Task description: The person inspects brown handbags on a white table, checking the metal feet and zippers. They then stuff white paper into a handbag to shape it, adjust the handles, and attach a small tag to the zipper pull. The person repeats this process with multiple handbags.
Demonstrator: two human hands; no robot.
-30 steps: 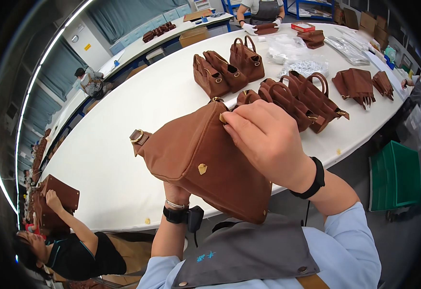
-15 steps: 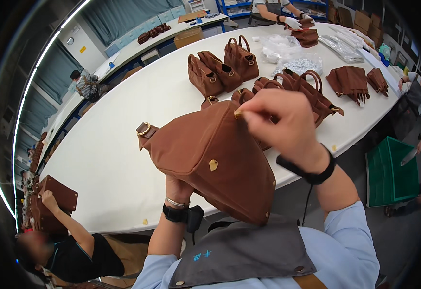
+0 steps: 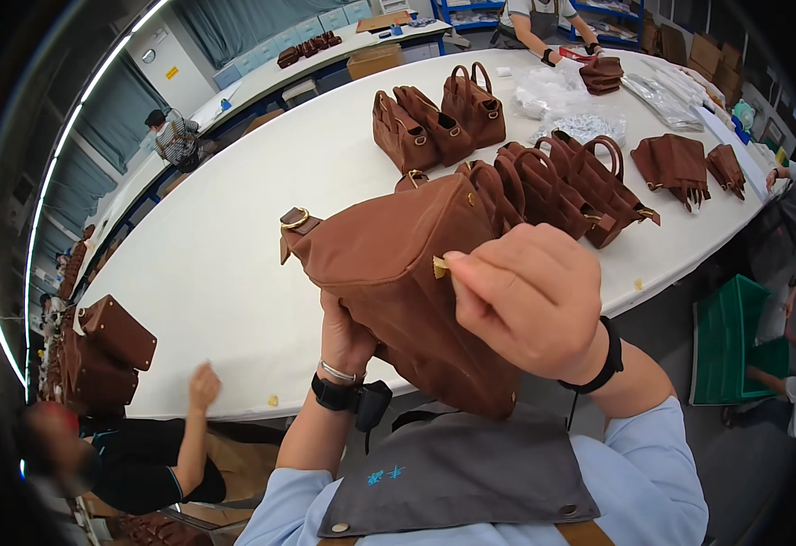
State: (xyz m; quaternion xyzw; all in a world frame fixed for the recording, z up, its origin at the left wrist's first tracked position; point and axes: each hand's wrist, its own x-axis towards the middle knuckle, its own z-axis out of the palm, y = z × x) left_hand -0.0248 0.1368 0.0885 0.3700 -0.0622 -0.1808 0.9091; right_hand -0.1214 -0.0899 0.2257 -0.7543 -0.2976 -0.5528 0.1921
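A brown handbag [image 3: 389, 237] is tilted in front of me, its base turned up and a metal ring at its left end. My left hand [image 3: 347, 338] grips the bag from below, its fingers partly hidden behind the brown material. My right hand [image 3: 533, 305] is closed, thumb and forefinger pinching a small yellowish scrap [image 3: 440, 267] right at the bag's edge. Whether the scrap still sticks to the bag, I cannot tell. A gold stud [image 3: 472, 197] shows at the bag's far corner, and another stud [image 3: 513, 398] low down near my apron.
More brown handbags [image 3: 544, 187] stand on the white table [image 3: 225, 273] just beyond. Clear plastic bags [image 3: 575, 100] and flat brown pieces [image 3: 671, 168] lie farther right. A co-worker's hand [image 3: 204, 385] is at the left edge. On the floor at right stands a green bin [image 3: 730, 341].
My right hand has moved from the bag's far corner down to the yellowish scrap at the nearer edge. The bag has tilted slightly. The left co-worker's hand has come away from a brown bag.
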